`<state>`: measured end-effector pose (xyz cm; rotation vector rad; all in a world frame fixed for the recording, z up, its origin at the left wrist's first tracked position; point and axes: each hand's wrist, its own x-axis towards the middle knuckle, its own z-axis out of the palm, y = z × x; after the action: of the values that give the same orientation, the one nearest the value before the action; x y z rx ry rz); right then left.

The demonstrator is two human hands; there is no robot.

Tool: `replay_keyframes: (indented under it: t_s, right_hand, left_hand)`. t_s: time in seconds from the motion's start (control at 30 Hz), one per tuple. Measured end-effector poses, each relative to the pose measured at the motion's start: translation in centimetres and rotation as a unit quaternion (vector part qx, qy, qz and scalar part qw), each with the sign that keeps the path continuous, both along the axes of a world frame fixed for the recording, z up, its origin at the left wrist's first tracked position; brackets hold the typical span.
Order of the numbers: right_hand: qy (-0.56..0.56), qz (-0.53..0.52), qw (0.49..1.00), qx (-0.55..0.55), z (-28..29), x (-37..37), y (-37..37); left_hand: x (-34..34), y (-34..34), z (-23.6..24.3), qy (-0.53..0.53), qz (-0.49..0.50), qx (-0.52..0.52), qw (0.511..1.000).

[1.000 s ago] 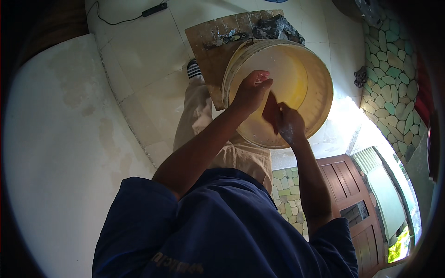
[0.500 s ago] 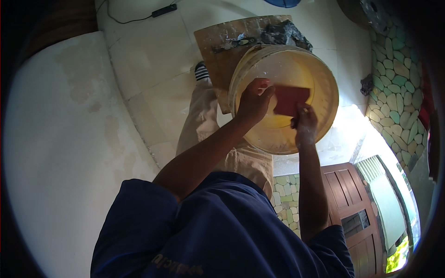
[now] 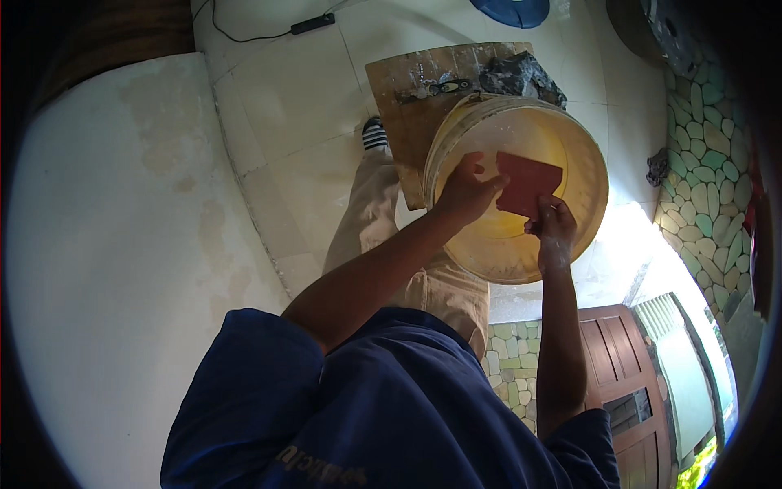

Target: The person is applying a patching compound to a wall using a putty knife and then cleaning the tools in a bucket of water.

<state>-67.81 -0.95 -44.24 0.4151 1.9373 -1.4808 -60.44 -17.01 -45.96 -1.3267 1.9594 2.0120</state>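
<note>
A reddish-brown piece of sandpaper (image 3: 529, 184), roughly rectangular with an uneven edge, is held up above the mouth of a large yellowish bucket (image 3: 593, 183). At its lower right corner, my right hand (image 3: 556, 231) pinches it between thumb and fingers. My left hand (image 3: 471, 191) is at the left edge, its thumb against the sheet and one finger raised apart from it; its remaining fingers are partly hidden. Inside, the bucket looks pale yellow and smeared; I cannot tell what it contains.
Beyond the bucket a stained wooden board (image 3: 407, 143) lies on the tiles, bearing a dark hand tool (image 3: 444, 87) and a crumpled dark plastic bag (image 3: 521, 77). A white wall (image 3: 122, 244) rises at left. A blue round object (image 3: 513, 10) and black power strip (image 3: 313, 24) are farther off.
The bucket, board and both hands sit slightly lower and farther right in view. The sandpaper, blurred before, now shows sharply and tilts a little differently; my hands keep their places at it.
</note>
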Motion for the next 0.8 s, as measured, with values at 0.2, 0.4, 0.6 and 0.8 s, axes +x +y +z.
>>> replay_keyframes:
  t_s: [0.2,0.4,0.6,0.8]
  right_hand:
    - [0.054,-0.02,0.992,-0.109,3.1,0.7,-1.4]
    - [0.09,-0.029,0.977,-0.191,3.4,0.9,-0.5]
    - [0.065,-0.059,0.986,-0.142,0.8,0.7,1.7]
    - [0.108,0.032,0.993,0.037,-3.6,0.7,1.7]
  left_hand:
    - [0.1,-0.6,1.6,0.057,-0.079,0.183,0.978]
    - [0.3,-3.8,7.2,0.172,0.019,0.22,0.96]
    - [2.6,-12.5,6.6,0.199,0.166,0.14,0.956]
    - [5.6,-16.4,-8.3,-0.026,0.172,0.032,0.984]
